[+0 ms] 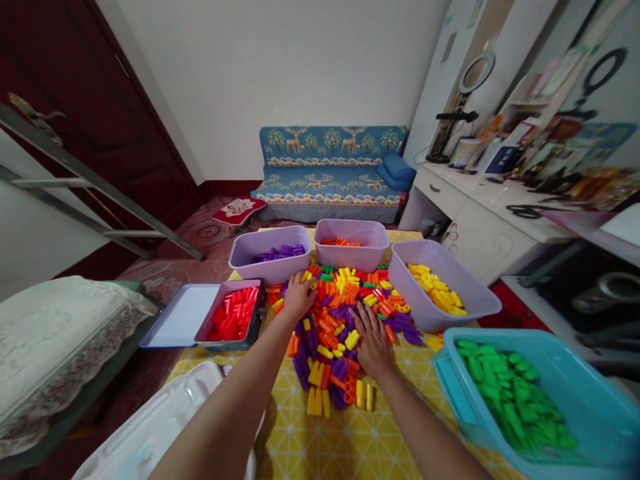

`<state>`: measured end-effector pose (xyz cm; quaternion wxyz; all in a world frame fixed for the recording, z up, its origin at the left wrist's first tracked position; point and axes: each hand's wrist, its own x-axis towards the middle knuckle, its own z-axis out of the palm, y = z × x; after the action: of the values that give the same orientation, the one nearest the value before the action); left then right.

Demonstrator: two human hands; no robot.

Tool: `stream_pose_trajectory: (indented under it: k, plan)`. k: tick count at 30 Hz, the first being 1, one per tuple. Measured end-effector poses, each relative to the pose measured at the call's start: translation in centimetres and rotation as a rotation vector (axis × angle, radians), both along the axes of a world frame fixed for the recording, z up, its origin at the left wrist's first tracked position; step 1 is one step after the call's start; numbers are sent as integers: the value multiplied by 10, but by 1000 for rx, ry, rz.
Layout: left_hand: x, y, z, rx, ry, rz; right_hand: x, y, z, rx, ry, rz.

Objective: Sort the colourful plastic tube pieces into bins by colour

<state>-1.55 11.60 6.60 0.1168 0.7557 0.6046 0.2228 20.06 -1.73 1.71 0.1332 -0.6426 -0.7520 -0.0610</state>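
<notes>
A mixed pile of plastic building blocks (327,323) in orange, purple, yellow, red and green lies in front of me. At the pile's far left side, my left hand (299,297) is closed, with a yellow block (310,280) at its fingertips. My right hand (373,341) lies open on the pile's right side, fingers apart over purple and orange blocks. Beyond the pile stand lilac bins with purple blocks (283,253), orange blocks (343,243) and yellow blocks (437,290). Red blocks (234,313) fill a hinged box left of my left hand.
A turquoise tub (565,360) with green blocks stands at the right front. A white lid (165,417) lies at the left front, partly under my left forearm. The table has a yellow patterned cloth (293,440). Farther off are a blue sofa (330,183) and a ladder (90,173).
</notes>
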Motion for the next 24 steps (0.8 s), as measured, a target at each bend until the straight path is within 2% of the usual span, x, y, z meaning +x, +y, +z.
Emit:
stream_pose_trajectory:
  k: [5, 14, 24]
  plan:
    - [-4, -3, 2, 7, 12, 11, 0, 1, -1, 11, 16, 5]
    - [-16, -14, 10, 14, -84, -91, -1, -1, 0, 14, -3, -1]
    - [-7, -9, 1, -51, -297, 9, 1, 1, -3, 27, 12, 12]
